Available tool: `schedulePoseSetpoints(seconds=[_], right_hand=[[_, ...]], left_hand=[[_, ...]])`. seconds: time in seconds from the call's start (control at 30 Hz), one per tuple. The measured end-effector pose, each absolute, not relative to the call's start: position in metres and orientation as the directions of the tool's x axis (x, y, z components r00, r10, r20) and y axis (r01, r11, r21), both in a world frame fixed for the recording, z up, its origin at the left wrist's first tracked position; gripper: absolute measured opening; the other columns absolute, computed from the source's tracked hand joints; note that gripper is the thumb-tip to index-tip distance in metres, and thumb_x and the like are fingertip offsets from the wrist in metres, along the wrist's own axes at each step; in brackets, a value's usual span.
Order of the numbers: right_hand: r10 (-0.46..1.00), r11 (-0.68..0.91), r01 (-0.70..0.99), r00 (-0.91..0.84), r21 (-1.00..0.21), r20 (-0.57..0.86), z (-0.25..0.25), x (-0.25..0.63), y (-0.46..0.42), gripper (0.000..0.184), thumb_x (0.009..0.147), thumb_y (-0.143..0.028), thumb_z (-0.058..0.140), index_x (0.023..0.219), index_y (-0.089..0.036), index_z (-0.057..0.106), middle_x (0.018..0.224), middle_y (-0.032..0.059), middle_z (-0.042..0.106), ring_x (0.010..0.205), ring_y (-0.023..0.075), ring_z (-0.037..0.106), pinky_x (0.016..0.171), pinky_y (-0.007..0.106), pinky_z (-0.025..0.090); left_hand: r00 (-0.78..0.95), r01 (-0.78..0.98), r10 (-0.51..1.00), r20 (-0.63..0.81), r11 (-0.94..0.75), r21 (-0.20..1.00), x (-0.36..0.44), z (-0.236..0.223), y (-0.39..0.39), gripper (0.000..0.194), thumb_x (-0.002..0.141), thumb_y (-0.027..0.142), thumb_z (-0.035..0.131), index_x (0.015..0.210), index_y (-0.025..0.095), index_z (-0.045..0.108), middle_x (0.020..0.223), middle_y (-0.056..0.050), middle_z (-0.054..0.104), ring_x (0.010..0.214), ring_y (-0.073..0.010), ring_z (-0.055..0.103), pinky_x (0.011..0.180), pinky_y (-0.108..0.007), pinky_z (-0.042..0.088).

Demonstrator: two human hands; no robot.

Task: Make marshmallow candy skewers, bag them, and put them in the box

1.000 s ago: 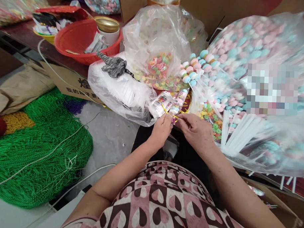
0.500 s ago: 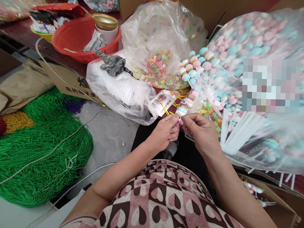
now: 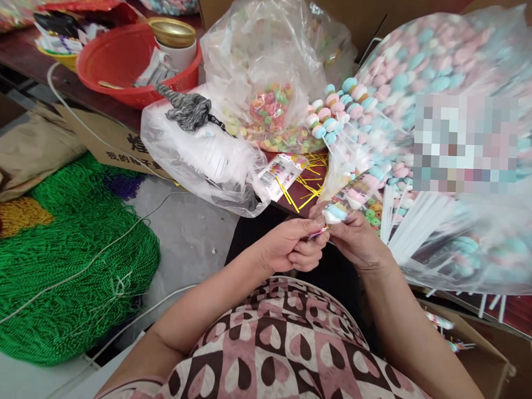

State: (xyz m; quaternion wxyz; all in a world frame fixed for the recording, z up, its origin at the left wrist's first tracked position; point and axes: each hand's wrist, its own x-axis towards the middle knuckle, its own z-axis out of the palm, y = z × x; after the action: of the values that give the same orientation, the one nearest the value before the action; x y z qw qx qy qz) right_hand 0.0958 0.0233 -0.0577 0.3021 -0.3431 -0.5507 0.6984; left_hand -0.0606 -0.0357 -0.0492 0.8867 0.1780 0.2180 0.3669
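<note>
Where hands (image 3: pixel 323 239) pinch, candy packet (image 3: pixel 342 205) half hidden

Bright, even daylight — soft shadows, edges bowed, one patch pixelated.

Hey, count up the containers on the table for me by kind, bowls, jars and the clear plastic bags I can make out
Red bowl: 1
Gold-lidded jar: 1
Clear bag of white sticks: 1
Clear bag of multicoloured ring candy: 1
Large clear bag of pink and blue candy: 1
Total: 5
</note>
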Motion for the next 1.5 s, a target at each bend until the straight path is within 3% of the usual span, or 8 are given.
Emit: schedulePoseSetpoints(seconds=[0.23,0.5,0.67,0.83,0.93,1.07,1.3,1.5], right_hand=[[0.969,-0.013,0.02,-0.248,-1.0,-0.018,-0.07,0.08,0.022,0.032,0.073,-0.043,0.076,0.058,-0.021,0.059,0.055,-0.0049,0.056,0.052,0.0109,0.048,0.055,0.026,0.041],[0.974,0.222,0.296,-0.11,-0.929,0.198,-0.062,0.069,0.011,0.017,0.082,-0.031,0.066,0.069,-0.021,0.067,0.065,-0.0019,0.065,0.061,0.0143,0.056,0.064,0.029,0.045],[0.954,0.296,0.289,-0.136,-0.91,0.268,-0.062,0.072,0.009,0.016,0.083,-0.029,0.066,0.069,-0.021,0.067,0.068,-0.0016,0.066,0.064,0.0141,0.057,0.067,0.029,0.045],[0.975,0.122,0.116,-0.201,-0.986,0.096,-0.063,0.077,0.013,0.014,0.082,-0.033,0.07,0.078,-0.02,0.068,0.064,-0.005,0.059,0.057,0.0098,0.05,0.057,0.024,0.038],[0.965,0.054,0.074,-0.262,-0.996,0.033,-0.057,0.078,0.011,0.019,0.083,-0.037,0.069,0.078,-0.02,0.065,0.057,-0.0068,0.052,0.051,0.0082,0.043,0.05,0.022,0.032],[0.958,0.077,0.111,-0.284,-0.991,0.043,-0.049,0.079,0.009,0.023,0.083,-0.04,0.068,0.075,-0.019,0.062,0.055,-0.0067,0.05,0.049,0.008,0.041,0.048,0.022,0.03],[0.916,0.377,0.378,-0.018,-0.846,0.401,-0.029,0.082,0.029,0.016,0.086,-0.034,0.064,0.078,-0.02,0.062,0.065,-0.004,0.057,0.056,0.0103,0.049,0.055,0.024,0.039],[0.734,0.662,0.497,-0.278,-0.561,0.62,-0.002,0.076,0.007,0.016,0.091,-0.029,0.058,0.08,-0.021,0.066,0.073,0.0008,0.067,0.062,0.0132,0.059,0.06,0.026,0.044]], left_hand=[[0.401,-0.721,0.865,-0.3,0.5,0.479,-0.051,-0.052,-0.031,0.034,0.09,0.045,0.059,0.072,0.017,0.051,0.044,0.012,0.022,0.031,-0.0036,0.018,0.034,-0.015,0.021],[0.088,-0.661,0.928,-0.363,0.327,0.675,-0.043,-0.05,-0.024,0.043,0.084,0.056,0.063,0.069,0.019,0.046,0.042,0.012,0.028,0.031,-0.0027,0.022,0.035,-0.017,0.018],[-0.068,-0.413,0.967,-0.247,0.198,0.889,-0.045,-0.067,-0.023,0.041,0.086,0.055,0.058,0.071,0.02,0.045,0.049,0.011,0.031,0.039,-0.0041,0.025,0.04,-0.02,0.021],[-0.062,-0.057,0.995,-0.077,0.074,0.996,-0.053,-0.079,-0.025,0.033,0.094,0.048,0.049,0.077,0.019,0.051,0.06,0.006,0.048,0.054,-0.0074,0.044,0.057,-0.022,0.038],[-0.042,-0.216,0.999,-0.022,0.013,0.976,-0.055,-0.076,-0.021,0.026,0.09,0.041,0.056,0.102,0.018,0.06,0.089,-0.001,0.066,0.086,-0.0132,0.062,0.08,-0.026,0.047],[0.032,-0.548,0.999,0.031,-0.008,0.837,-0.063,-0.054,-0.015,0.044,0.084,0.035,0.065,0.125,0.022,0.059,0.121,-0.006,0.067,0.121,-0.0215,0.058,0.101,-0.035,0.043],[0.051,-0.501,0.989,0.137,-0.093,0.861,-0.071,-0.022,-0.034,0.046,0.092,0.057,0.049,0.109,0.021,0.073,0.096,-0.006,0.074,0.103,-0.0229,0.066,0.095,-0.037,0.047],[0.177,-0.642,0.978,-0.113,0.202,0.74,-0.065,-0.037,-0.024,0.06,0.095,0.065,0.033,0.091,0.018,0.07,0.061,-0.001,0.06,0.056,-0.0113,0.055,0.056,-0.025,0.044]])
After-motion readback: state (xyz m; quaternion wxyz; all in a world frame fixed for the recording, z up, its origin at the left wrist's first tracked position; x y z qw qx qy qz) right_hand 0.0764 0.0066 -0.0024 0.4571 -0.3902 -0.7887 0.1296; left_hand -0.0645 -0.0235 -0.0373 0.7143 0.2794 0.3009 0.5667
